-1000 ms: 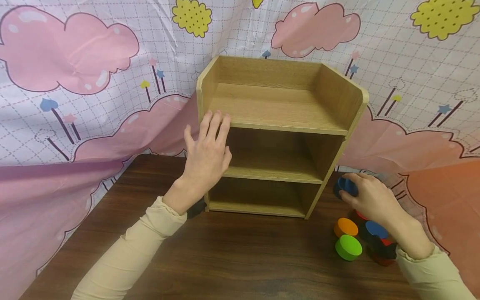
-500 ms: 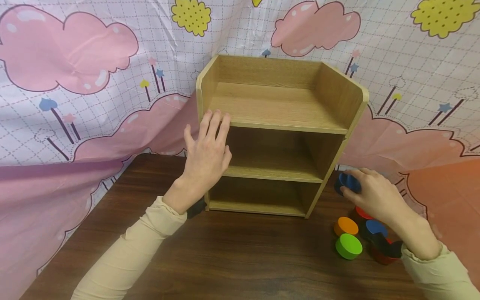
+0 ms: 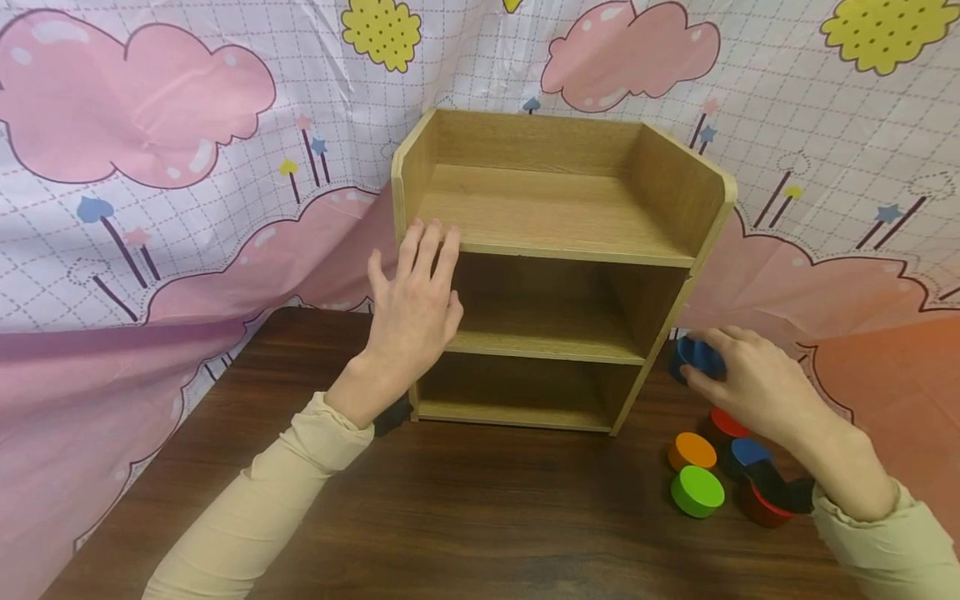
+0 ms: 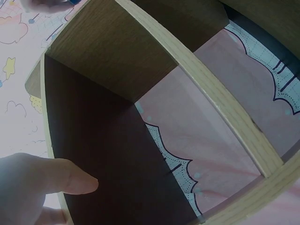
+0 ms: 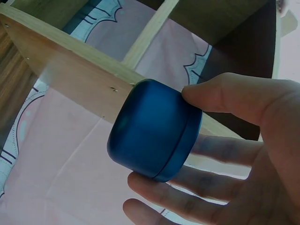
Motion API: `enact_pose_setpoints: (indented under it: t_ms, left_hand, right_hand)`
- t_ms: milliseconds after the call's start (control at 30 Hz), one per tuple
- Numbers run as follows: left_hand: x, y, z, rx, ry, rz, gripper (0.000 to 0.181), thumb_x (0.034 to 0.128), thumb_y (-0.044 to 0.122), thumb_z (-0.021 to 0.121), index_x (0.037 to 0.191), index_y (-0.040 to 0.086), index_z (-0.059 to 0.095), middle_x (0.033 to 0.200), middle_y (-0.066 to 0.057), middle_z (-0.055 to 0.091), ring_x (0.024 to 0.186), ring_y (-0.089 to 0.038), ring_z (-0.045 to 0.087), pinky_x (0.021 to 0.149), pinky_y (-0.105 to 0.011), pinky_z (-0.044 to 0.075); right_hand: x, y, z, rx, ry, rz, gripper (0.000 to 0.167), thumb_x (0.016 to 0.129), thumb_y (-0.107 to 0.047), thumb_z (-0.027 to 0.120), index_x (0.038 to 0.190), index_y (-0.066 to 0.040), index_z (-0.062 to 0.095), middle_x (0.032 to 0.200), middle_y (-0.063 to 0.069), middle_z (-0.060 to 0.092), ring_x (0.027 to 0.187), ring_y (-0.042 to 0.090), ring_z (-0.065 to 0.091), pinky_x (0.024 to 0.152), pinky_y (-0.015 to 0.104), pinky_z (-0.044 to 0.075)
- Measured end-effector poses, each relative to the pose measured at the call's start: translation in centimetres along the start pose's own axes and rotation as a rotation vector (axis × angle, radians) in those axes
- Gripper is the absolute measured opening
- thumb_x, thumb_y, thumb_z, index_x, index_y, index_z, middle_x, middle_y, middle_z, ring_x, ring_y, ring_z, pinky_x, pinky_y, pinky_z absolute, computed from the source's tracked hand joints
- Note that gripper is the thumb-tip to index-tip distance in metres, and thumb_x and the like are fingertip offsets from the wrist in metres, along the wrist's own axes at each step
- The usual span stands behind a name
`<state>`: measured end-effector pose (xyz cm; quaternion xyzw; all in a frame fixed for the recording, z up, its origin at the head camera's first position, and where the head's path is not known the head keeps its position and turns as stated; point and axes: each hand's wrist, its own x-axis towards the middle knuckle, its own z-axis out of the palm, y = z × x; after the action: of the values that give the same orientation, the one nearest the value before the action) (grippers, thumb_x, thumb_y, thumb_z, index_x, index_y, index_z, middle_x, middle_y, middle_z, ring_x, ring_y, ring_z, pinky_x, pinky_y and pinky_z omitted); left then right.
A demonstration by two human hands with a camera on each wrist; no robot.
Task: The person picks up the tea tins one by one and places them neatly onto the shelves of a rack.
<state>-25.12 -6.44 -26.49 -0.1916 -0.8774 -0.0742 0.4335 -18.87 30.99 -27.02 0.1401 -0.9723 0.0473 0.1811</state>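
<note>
My right hand point(image 3: 761, 383) pinches a small blue round container point(image 3: 697, 358) between thumb and fingers, to the right of the wooden shelf unit point(image 3: 555, 254). In the right wrist view, the blue container point(image 5: 152, 131) has smooth rounded sides and a seam near one end; my thumb point(image 5: 225, 96) presses against that end. At the unit's left front, my left hand point(image 3: 416, 304) has its fingers fairly straight, fingertips at the top board's front edge. From the left wrist, its thumb point(image 4: 70, 178) shows in front of the dark inner panel point(image 4: 98, 126); whether the fingers press on the wood is unclear.
On the dark brown table point(image 3: 510, 508), right of the unit, stand an orange container point(image 3: 692, 452), a green one point(image 3: 697, 492), a red one point(image 3: 726, 423), another blue one point(image 3: 747, 454) and another red one point(image 3: 767, 507). A patterned cloth point(image 3: 210, 108) hangs behind.
My right hand has risen slightly and shifted a little to the right with the blue container, uncovering more of the red containers below. My left hand stays in place.
</note>
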Motion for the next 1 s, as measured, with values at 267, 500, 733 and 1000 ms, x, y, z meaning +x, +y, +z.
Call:
enact_pose_setpoints:
  t_ms: [267, 500, 733, 1000]
  left_hand:
    - [0.0, 0.0, 0.1, -0.003, 0.003, 0.002, 0.073, 0.0801, 0.015, 0.067, 0.146, 0.010, 0.036, 0.149, -0.012, 0.040, 0.143, -0.029, 0.030, 0.099, -0.070, 0.028]
    - [0.1, 0.0, 0.1, 0.002, 0.009, 0.001, 0.073, 0.0797, 0.015, 0.067, 0.146, 0.010, 0.036, 0.149, -0.012, 0.041, 0.142, -0.029, 0.030, 0.099, -0.069, 0.028]
    - [0.0, 0.0, 0.1, -0.005, 0.003, 0.000, 0.073, 0.0799, 0.014, 0.067, 0.146, 0.010, 0.036, 0.149, -0.012, 0.040, 0.143, -0.029, 0.029, 0.100, -0.070, 0.027]
    - [0.0, 0.0, 0.1, -0.006, 0.001, -0.002, 0.074, 0.0794, 0.015, 0.068, 0.146, 0.010, 0.035, 0.149, -0.012, 0.039, 0.143, -0.029, 0.029, 0.100, -0.070, 0.027]
  right_hand:
    - [0.1, -0.6, -0.8, 0.002, 0.046, -0.037, 0.053, 0.079, -0.022, 0.075, 0.123, 0.003, 0.060, 0.117, 0.029, 0.063, 0.103, 0.047, 0.060, 0.083, 0.063, 0.047]
    - [0.3, -1.3, -1.9, 0.002, 0.038, -0.043, 0.050, 0.081, -0.024, 0.074, 0.124, -0.002, 0.060, 0.118, 0.026, 0.063, 0.103, 0.045, 0.061, 0.083, 0.062, 0.048]
    - [0.6, -1.8, -2.7, -0.005, 0.065, -0.061, 0.050, 0.080, -0.023, 0.074, 0.124, -0.004, 0.061, 0.116, 0.023, 0.066, 0.101, 0.043, 0.062, 0.083, 0.060, 0.048]
    - [1.1, -2.3, -3.5, 0.002, 0.081, -0.063, 0.051, 0.081, -0.023, 0.074, 0.126, -0.004, 0.060, 0.119, 0.025, 0.065, 0.103, 0.045, 0.062, 0.081, 0.063, 0.046]
